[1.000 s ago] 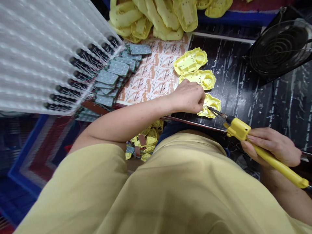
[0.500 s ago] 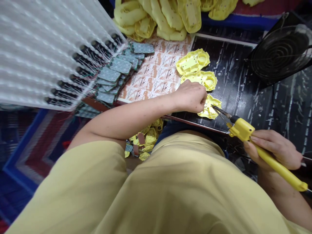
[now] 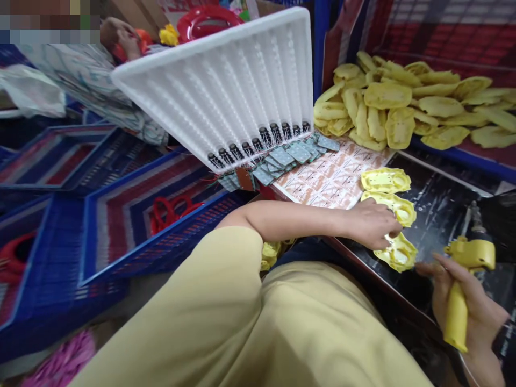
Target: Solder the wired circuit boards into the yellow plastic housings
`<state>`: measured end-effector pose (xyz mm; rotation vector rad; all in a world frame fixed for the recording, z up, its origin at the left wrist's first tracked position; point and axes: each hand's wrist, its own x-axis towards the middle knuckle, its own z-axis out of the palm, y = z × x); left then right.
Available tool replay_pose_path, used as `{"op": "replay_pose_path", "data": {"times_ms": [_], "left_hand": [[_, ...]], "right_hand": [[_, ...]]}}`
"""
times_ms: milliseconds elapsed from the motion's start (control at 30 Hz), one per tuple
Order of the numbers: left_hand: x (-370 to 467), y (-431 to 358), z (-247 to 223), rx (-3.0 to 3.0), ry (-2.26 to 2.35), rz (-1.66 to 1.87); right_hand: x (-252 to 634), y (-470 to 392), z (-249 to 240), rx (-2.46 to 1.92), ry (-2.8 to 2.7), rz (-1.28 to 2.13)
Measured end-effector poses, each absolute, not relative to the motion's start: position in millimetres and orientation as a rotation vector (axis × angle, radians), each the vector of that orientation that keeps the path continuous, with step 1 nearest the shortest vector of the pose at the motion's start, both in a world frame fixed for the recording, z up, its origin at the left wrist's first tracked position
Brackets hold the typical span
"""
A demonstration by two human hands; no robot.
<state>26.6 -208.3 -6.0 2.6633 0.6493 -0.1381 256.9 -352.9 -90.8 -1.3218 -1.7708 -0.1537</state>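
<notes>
My left hand (image 3: 371, 223) lies across the edges of two yellow plastic shells. Its fingers are bent down at the near shell (image 3: 400, 256), and what they pinch, if anything, is hidden. Partly under the hand is the middle shell (image 3: 404, 208); the far shell (image 3: 386, 180) lies just beyond it. My right hand (image 3: 470, 293) holds a yellow soldering gun (image 3: 472, 253) by its handle, thumb and fingers around it. The gun's tip points away from me, over the black board and apart from the shells.
A white foam tray (image 3: 226, 80) holds black cylindrical parts with wires to green circuit boards (image 3: 282, 156) at its edge. Many yellow shells (image 3: 389, 95) pile up at the back right. Blue baskets (image 3: 113, 263) with red rings stand left. Another person's hand (image 3: 128, 42) shows at upper left.
The soldering gun's tip has lifted off the near shell and swung away to the right. My left hand stays by the shells. The head view has turned left, showing baskets and another person.
</notes>
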Motion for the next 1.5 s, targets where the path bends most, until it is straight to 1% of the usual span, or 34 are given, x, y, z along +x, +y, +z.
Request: {"op": "replay_pose_path", "data": {"times_ms": [33,100,200,267,333,400,500,600,667,733,800,1000,1100,1167,1233,1300,1333,1400,1500], "left_hand": [[15.4,-200.0,-2.5,2.645,0.700,-0.047],[-13.7,-171.8,6.6,2.606,0.952,0.143],[-63.4,-110.1,16.5,2.607,1.521,0.280],[-89.9,-69.6,14.5,2.622,1.742,0.142],[-106.3,-38.5,4.5,2.611,1.774,0.022],[-114.5,-18.2,-10.5,2.585,1.757,0.054],[-122.6,-1.0,-32.2,2.436,1.697,0.409],[-135.5,7.0,-44.4,1.987,1.451,0.848],[-145.0,6.4,-47.8,1.656,1.225,1.013],[-152.4,1.9,-49.2,1.464,1.037,1.089],[-157.4,-3.6,-50.4,1.397,0.931,1.117],[-167.2,-8.9,-51.6,1.227,0.867,1.065],[-159.6,-20.0,-37.6,1.370,0.787,0.996],[-142.2,-39.3,-20.3,1.568,0.694,0.883],[-115.6,-67.9,-1.2,1.710,0.578,0.767],[-84.7,-101.0,12.6,1.745,0.480,0.732],[-69.6,-116.9,15.2,1.736,0.428,0.732],[-43.5,-143.5,9.4,1.670,0.342,0.759],[-20.5,-165.7,-22.9,1.463,0.394,0.927]], "right_hand": [[252.2,-345.4,-87.9,-1.322,-1.761,-0.245],[248.4,-335.5,-81.9,-1.320,-1.759,-0.362],[250.0,-327.7,-75.3,-1.315,-1.806,-0.349],[250.2,-320.6,-72.9,-1.289,-1.870,-0.328],[247.8,-310.2,-71.3,-1.226,-1.945,-0.335],[243.9,-298.9,-70.5,-1.170,-2.012,-0.376],[239.4,-286.9,-71.6,-1.163,-2.044,-0.408],[236.8,-282.4,-74.8,-1.248,-2.023,-0.375],[233.9,-280.3,-75.8,-1.272,-2.029,-0.359],[229.2,-277.2,-75.3,-1.268,-2.041,-0.346],[223.4,-273.6,-73.9,-1.260,-2.041,-0.330],[213.5,-273.3,-73.5,-1.301,-1.991,-0.287],[209.9,-281.5,-71.9,-1.311,-1.951,-0.231],[201.7,-286.7,-68.3,-1.354,-1.853,-0.107],[187.1,-289.4,-63.2,-1.339,-1.723,0.120],[169.3,-289.3,-57.6,-1.218,-1.601,0.363],[160.9,-288.9,-54.8,-1.161,-1.542,0.429],[148.5,-288.9,-48.9,-1.134,-1.438,0.419],[145.7,-295.0,-39.7,-1.214,-1.283,0.205]]}}
